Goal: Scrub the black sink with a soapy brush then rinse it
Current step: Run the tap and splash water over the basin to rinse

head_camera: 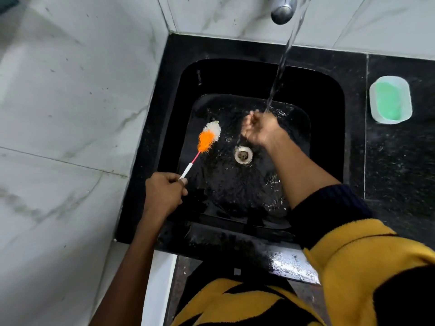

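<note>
The left hand (164,192) grips the white handle of the brush (204,142) — its orange-and-white bristles hang over the black sink (327,128). The right hand (260,130), blurred with fingers curled, holds nothing visible under the water stream (281,67) — drain (243,155) just beside it.

The left hand (164,191) grips the brush (207,137) over the black sink (329,95); the right hand (261,130) is under the running water (282,67).

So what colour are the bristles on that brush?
Orange, with a white tip, on the brush; seen in the head view.
</note>
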Available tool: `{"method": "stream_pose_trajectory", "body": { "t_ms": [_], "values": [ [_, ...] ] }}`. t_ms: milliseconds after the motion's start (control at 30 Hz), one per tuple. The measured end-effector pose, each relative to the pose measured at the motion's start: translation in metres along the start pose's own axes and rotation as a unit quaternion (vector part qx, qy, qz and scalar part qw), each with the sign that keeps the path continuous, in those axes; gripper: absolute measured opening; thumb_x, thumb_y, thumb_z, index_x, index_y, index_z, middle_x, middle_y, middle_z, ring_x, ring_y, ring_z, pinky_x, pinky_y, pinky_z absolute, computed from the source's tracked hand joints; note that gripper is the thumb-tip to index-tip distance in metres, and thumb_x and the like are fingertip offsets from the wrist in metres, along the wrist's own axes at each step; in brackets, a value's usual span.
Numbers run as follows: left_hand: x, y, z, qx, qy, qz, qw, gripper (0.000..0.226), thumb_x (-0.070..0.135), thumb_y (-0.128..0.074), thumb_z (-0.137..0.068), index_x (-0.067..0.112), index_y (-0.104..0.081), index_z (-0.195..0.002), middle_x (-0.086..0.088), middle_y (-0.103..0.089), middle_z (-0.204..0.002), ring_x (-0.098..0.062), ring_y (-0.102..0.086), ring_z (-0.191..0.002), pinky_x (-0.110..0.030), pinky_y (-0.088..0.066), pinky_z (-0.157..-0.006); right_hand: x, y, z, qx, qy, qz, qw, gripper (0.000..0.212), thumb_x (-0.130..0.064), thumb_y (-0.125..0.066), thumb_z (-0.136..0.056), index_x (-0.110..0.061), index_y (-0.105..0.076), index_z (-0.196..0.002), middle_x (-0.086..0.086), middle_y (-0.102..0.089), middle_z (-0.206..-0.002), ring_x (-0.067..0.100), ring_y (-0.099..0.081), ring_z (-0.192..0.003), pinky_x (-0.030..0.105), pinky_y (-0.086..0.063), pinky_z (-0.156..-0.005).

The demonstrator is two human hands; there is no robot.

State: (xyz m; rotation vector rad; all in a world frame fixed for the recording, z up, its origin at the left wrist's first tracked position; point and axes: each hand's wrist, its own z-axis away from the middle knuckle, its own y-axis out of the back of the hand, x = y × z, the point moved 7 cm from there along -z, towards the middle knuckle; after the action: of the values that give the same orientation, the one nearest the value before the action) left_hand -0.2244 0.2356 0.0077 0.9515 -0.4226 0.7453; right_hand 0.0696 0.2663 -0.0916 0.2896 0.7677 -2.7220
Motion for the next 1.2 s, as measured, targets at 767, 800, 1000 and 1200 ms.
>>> {"method": "stream_pose_trajectory", "body": {
  "t_ms": [767, 800, 1000, 1200],
  "values": [
    [-0.006, 0.01, -0.005, 0.024, 0.007, 0.015, 1.0, 0.016, 0.011, -0.064, -0.09, 0.008, -0.075, -0.078, -0.005, -0.066, -0.055, -0.007, -0.05, -0.036, -0.016, -0.042, -0.041, -0.017, -0.016, 0.014, -0.064, -0.079, 0.569, 0.816, 0.035, 0.015, -0.028, -0.095, 0.013, -0.057, -0.115, 0.032, -0.061, -0.114, 0.038, -0.065, -0.107, 0.043, -0.055, -0.09],
    [-0.006, 0.01, -0.005, 0.023, 0.007, 0.014, 1.0, 0.017, 0.012, -0.064, -0.09, 0.008, -0.074, -0.077, -0.005, -0.066, -0.055, -0.009, -0.05, -0.036, -0.017, -0.042, -0.041, -0.019, -0.011, 0.014, -0.053, -0.075, 0.588, 0.804, 0.033, 0.016, -0.029, -0.094, 0.013, -0.058, -0.11, 0.033, -0.061, -0.113, 0.038, -0.066, -0.104, 0.041, -0.057, -0.085],
    [-0.004, 0.002, -0.005, 0.013, 0.01, 0.017, 1.0, 0.018, 0.011, -0.064, -0.09, 0.007, -0.074, -0.075, -0.005, -0.066, -0.055, -0.01, -0.049, -0.035, -0.018, -0.041, -0.039, -0.047, -0.003, 0.009, 0.018, 0.045, 0.605, 0.795, 0.022, 0.019, -0.043, -0.09, 0.008, -0.06, -0.099, 0.023, -0.065, -0.098, 0.023, -0.069, -0.07, 0.026, -0.06, -0.055],
    [0.004, -0.007, -0.001, 0.004, 0.002, 0.021, 1.0, 0.018, 0.009, -0.064, -0.09, 0.005, -0.073, -0.075, -0.005, -0.065, -0.054, -0.008, -0.049, -0.035, -0.019, -0.042, -0.04, -0.039, -0.005, 0.025, -0.027, -0.025, 0.707, 0.706, 0.025, 0.023, -0.046, -0.086, 0.007, -0.065, -0.092, 0.023, -0.069, -0.093, 0.024, -0.072, -0.085, 0.019, -0.057, -0.057]
  ]
}}
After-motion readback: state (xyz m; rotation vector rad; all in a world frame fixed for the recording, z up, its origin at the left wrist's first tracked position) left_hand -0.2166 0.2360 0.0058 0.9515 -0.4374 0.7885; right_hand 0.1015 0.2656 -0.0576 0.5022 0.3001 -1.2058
